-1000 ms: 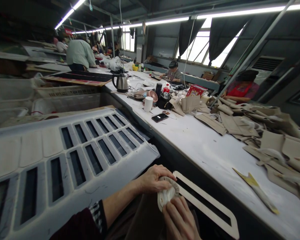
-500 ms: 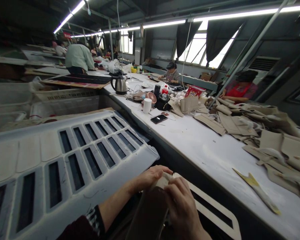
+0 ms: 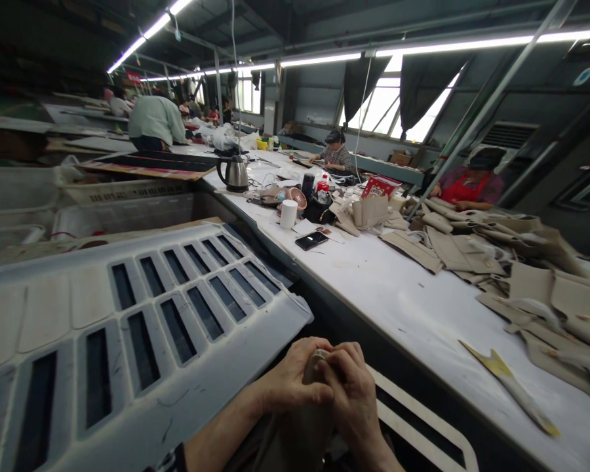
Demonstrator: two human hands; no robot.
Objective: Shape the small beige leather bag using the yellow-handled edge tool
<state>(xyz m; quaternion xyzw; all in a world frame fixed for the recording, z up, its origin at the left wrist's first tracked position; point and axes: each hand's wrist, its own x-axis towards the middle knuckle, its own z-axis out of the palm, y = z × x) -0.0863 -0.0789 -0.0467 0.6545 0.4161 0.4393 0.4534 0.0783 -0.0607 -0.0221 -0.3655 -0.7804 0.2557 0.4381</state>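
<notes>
Head view: a taupe piece (image 3: 299, 426) stands upright low in front of the wearer, mostly in shadow, its pale top edge gripped by both hands. The left hand (image 3: 299, 375) wraps the near side with its thumb across the front; the right hand (image 3: 351, 383) pinches the same edge, and the two touch at the fingertips. A second ago a round face of the piece, with clear plastic in it, was turned up between hands held further apart; now that face is out of sight and the grip is bunched at the rim. This suggests the handling is centred on the edge, though what the hidden fingertips do cannot be told.

Just beyond the right hand lies a pale slotted frame (image 3: 419, 408); to the left, a grey slotted panel (image 3: 216, 357). On the worktop (image 3: 398, 308) are a yellow-ended tool (image 3: 516, 390), a phone (image 3: 312, 240) and heaped taupe pieces (image 3: 560, 301).
</notes>
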